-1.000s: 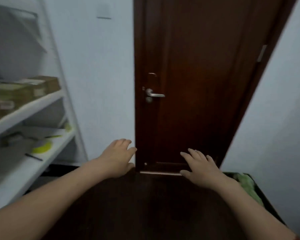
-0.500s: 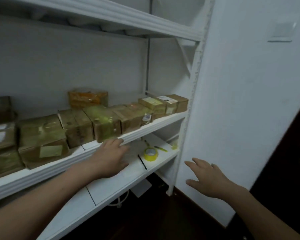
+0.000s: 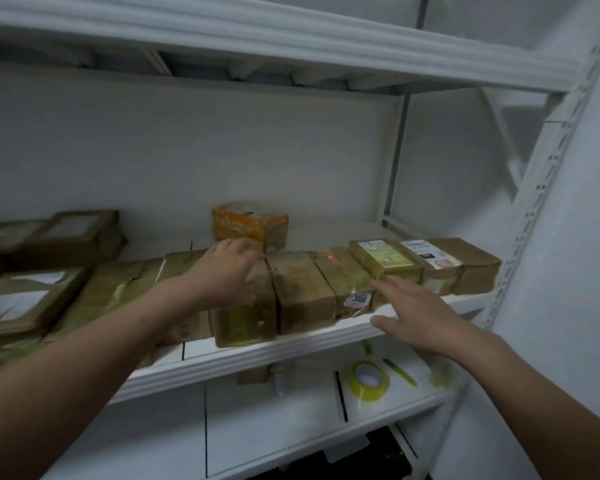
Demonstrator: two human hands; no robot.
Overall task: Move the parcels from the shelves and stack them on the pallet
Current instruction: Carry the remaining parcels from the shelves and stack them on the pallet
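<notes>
Left hand [image 3: 227, 271] laid palm-down over tape-wrapped brown cardboard parcel [image 3: 245, 313], grasp unclear; right hand [image 3: 418, 317] spread open, empty, right of it.

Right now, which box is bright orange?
The orange parcel standing alone at the back of the shelf, behind the front row; all the others are brown.

A white metal shelf [image 3: 326, 336] carries a row of brown taped parcels [image 3: 302, 289] side by side along its front edge, with an orange parcel [image 3: 250, 225] standing behind them near the back wall and more brown parcels [image 3: 21, 299] with white labels stacked at the left end. The lower shelf [image 3: 291, 420] holds a roll of yellow tape [image 3: 368, 379], a thin black pen [image 3: 341, 396] beside it, and a yellow-green tool [image 3: 399, 372] just right of the roll.
</notes>
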